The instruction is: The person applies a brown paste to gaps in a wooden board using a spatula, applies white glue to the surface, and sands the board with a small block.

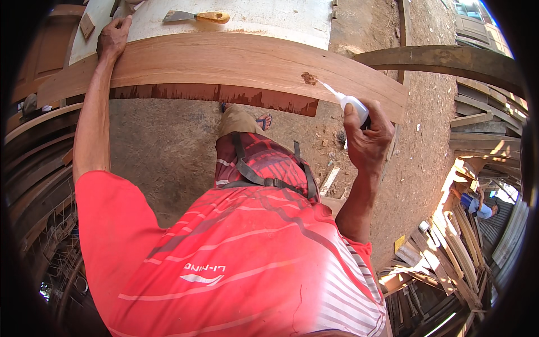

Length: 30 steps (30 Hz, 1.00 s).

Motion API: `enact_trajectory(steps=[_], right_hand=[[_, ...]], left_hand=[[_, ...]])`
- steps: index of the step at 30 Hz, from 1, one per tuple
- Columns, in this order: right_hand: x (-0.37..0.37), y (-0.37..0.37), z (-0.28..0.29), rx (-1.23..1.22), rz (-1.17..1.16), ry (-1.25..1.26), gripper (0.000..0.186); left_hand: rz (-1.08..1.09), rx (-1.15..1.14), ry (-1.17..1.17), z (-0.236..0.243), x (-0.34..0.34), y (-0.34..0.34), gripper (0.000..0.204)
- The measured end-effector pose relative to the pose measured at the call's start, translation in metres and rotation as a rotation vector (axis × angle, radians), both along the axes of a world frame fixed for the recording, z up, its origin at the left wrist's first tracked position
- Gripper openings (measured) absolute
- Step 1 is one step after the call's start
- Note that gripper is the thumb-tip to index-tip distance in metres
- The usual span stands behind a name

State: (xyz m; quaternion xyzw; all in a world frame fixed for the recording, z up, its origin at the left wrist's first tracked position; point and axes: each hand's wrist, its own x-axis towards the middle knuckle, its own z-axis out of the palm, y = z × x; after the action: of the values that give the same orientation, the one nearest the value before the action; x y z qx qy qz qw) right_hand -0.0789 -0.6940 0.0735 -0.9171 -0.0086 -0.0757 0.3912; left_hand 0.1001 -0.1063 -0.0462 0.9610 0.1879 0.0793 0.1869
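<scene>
A long reddish-brown wooden board (213,59) lies crosswise in front of me. My right hand (370,132) is wrapped round a small white squeeze bottle (355,106) with a thin pointed nozzle. The nozzle tip points left and sits beside a rough dark-brown patch (309,78) on the board; whether it touches cannot be told. At the far left edge of the board my left hand (114,37) is curled, its fingers closed; what they hold, if anything, is hidden. Beyond the board a putty knife (196,17) with a wooden handle rests on a white sheet (269,22).
Under the board's near edge runs a dark red stained strip (269,99). A curved timber (443,62) reaches in from the right. Stacked planks (42,146) stand at left, and scrap wood (443,253) piles at lower right. A person (477,205) is farther off at right.
</scene>
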Motion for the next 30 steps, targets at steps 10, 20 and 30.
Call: enact_trajectory(steps=[10,20,30], right_hand=[[0.0012,0.0006,-0.0012,0.002,-0.023,0.008,0.014],[0.0018,-0.0003,-0.0004,-0.013,-0.007,-0.006,0.014],[-0.001,0.0025,0.0015,0.018,0.003,-0.002,0.013]], left_hand=[[-0.01,-0.001,-0.007,-0.0028,0.0007,0.0038,0.052],[-0.001,-0.019,0.005,-0.0038,0.0018,0.0054,0.05],[0.007,0.001,0.02,-0.0024,0.0014,0.0052,0.051]])
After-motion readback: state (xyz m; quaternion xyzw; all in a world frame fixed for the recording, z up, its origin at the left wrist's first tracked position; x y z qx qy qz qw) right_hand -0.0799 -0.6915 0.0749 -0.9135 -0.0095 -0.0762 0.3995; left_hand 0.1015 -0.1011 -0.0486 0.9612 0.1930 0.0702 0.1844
